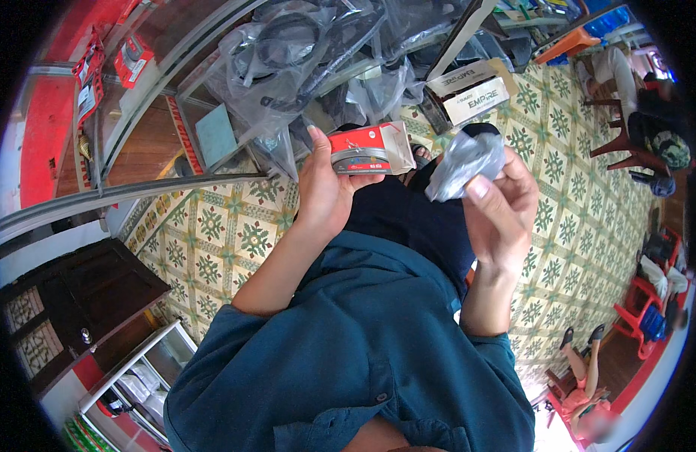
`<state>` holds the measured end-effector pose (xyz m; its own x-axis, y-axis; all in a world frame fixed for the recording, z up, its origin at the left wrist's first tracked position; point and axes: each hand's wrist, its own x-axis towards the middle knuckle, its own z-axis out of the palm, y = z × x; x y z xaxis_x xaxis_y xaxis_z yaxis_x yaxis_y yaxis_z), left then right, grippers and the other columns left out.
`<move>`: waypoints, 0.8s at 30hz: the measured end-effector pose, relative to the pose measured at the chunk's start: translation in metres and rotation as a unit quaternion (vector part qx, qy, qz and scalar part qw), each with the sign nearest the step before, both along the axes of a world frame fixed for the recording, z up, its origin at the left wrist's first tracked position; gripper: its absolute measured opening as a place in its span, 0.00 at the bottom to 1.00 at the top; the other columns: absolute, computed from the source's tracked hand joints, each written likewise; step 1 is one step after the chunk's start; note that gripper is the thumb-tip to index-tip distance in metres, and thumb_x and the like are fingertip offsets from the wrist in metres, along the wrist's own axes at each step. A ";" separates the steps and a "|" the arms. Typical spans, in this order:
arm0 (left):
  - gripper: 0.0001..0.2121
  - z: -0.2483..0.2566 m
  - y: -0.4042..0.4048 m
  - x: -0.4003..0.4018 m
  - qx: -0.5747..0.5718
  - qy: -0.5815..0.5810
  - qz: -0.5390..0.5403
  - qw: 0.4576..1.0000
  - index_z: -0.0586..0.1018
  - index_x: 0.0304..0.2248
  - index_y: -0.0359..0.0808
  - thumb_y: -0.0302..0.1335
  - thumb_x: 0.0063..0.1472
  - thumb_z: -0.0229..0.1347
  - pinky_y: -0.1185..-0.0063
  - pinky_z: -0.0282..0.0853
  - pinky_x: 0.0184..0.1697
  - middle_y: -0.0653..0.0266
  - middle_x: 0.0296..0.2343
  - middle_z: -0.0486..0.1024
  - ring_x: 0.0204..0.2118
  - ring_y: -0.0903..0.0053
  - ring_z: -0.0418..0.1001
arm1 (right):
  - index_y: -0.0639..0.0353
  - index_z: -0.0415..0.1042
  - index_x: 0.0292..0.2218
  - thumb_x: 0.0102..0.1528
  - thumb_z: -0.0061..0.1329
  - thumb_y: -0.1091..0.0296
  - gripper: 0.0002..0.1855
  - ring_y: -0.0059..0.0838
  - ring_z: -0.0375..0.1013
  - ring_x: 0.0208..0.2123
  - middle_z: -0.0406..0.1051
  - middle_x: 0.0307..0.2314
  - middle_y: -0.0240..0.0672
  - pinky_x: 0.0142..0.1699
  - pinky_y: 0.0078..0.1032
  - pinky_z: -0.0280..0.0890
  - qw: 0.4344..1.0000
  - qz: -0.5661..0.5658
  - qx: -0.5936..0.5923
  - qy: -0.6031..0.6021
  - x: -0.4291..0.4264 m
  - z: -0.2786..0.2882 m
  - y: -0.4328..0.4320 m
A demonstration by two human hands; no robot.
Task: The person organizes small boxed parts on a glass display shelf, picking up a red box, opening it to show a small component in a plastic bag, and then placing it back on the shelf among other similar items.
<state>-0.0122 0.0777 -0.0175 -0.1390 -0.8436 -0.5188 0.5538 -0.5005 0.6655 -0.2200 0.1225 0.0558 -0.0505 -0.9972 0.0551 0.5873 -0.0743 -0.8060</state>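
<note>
My left hand (325,189) grips a small red and grey cardboard box (362,151) with printing and a picture of a ring-shaped part on its side. The box's flap end (397,148) faces right, towards my other hand. In my right hand (503,206) is a crumpled clear plastic bag (466,164), pinched between thumb and fingers. What the bag contains cannot be made out. Both hands are held up in front of my body, apart from each other, above my dark trousers.
A glass display case (173,186) curves along the left. Plastic-wrapped parts (291,51) are heaped ahead, beside an open cardboard box (475,101) bearing writing. Patterned tiles (257,237) cover the floor. People sit on chairs at the right, one on a red chair (636,313).
</note>
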 end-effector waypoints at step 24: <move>0.25 -0.003 0.011 -0.009 -0.176 -0.019 0.100 0.979 0.66 0.47 0.32 0.49 0.74 0.32 0.71 0.73 0.34 0.51 0.37 0.78 0.35 0.67 0.79 | 0.75 0.71 0.46 0.58 0.58 0.77 0.16 0.22 0.77 0.40 0.79 0.36 0.41 0.47 0.19 0.71 0.937 -0.152 0.013 0.316 0.041 -0.021 -0.001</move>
